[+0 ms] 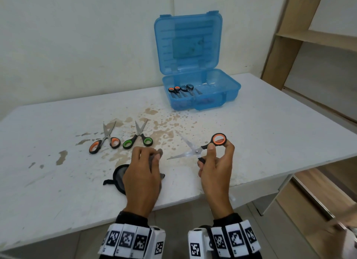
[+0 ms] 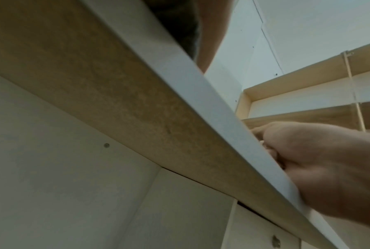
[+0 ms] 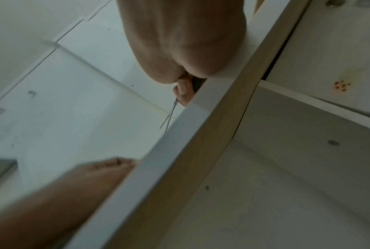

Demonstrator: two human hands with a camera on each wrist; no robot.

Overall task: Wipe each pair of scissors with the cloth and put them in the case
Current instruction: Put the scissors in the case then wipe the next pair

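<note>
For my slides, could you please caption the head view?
Right hand holds open orange-handled scissors; left hand grips cloth.

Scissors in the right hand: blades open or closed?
Open. In the head view the held scissors show two blades spread in a V from the pivot, while the right hand grips the handles.

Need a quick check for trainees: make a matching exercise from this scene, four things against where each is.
Things:
1. green-handled scissors
2. grey cloth
3. open orange-handled scissors
4. blue-handled scissors

Places:
A. in the blue case
B. in the right hand
C. lying on the table
D. under the left hand

Pairs: 1-C, 2-D, 3-B, 4-A
</note>
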